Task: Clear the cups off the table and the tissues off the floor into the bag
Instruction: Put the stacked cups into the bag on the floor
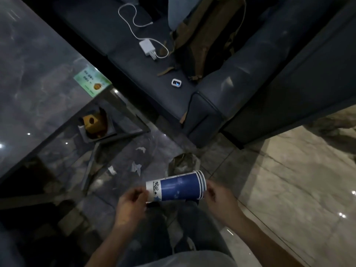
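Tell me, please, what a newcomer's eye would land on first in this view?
Most likely the stack of blue cups, held sideways low in the middle between the left hand and right hand. Next, the white tissues scattered on the dark floor just beyond, beside the crumpled bag.

Table point(38, 78): glossy glass top. Floor point(298, 170): polished marble-look tile. Stacked cups point(179, 187): smooth printed paper. Tissues point(135, 167): crumpled paper. Sofa point(154, 78): matt upholstery.

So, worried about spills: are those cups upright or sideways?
Sideways: the stacked cups lie horizontal between the left hand and right hand.
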{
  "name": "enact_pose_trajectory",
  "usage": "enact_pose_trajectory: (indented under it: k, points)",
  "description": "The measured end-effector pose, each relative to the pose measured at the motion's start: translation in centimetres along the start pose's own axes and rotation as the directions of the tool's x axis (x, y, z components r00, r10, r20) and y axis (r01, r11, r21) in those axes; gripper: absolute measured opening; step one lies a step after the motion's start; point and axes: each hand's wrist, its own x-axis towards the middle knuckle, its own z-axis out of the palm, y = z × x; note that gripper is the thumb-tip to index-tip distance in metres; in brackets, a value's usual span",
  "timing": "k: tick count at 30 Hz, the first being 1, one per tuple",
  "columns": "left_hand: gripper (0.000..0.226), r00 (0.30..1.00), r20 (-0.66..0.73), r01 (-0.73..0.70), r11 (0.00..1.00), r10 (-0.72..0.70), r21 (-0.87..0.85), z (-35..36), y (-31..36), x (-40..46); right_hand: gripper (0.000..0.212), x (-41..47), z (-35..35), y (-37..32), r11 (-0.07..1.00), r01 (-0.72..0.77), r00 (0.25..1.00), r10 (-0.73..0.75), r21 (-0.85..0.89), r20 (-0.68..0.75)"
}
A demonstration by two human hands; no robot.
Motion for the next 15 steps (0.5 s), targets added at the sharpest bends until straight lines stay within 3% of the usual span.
enact_pose_trajectory:
  k: [7, 15]
  points:
    - [0.026, 0.997, 0.081, 0.01, 0.999, -0.014, 0.054, 1.9, -2.5, 4.5, 0.031, 5.1, 1.9, 2.3, 0.994, -0.112, 0.992, 0.111, 0.016, 0.065]
    - [0.021, 0.968, 0.134, 0.215, 0.977, -0.214, 0.009, 6.1, -9.3, 13.8, 0.028, 13.7, 6.6, 8.2, 0.984, -0.173, 0.982, 0.176, -0.034, 0.075]
